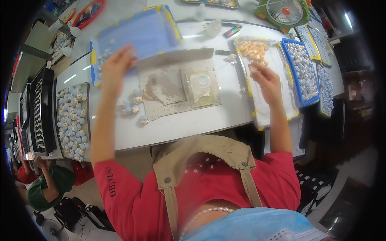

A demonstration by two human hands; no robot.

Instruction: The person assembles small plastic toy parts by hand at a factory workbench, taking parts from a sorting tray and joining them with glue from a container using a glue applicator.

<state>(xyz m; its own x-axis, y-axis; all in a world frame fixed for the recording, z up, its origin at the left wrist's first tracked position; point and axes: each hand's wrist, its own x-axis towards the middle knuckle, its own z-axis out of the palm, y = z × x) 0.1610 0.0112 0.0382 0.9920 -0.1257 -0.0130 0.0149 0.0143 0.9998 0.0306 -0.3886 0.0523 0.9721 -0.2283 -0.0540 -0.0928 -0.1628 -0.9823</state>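
A white worktable [177, 126] spanned the middle of a crowded workroom, with more white tabletop [124, 9] stretching out behind it. A bright strip of light [348, 20] glowed against the dark upper right, while streaks of reflected light [69, 78] marked the worktable's left end. Pale floor [358, 164] showed at lower right. A fan [55, 229] stood at lower left, and a green fan [284, 13] occupied the far tabletop.

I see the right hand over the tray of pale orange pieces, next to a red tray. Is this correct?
Red is wrong: the head view shows the right hand over the tray of pale orange pieces, next to a blue tray.
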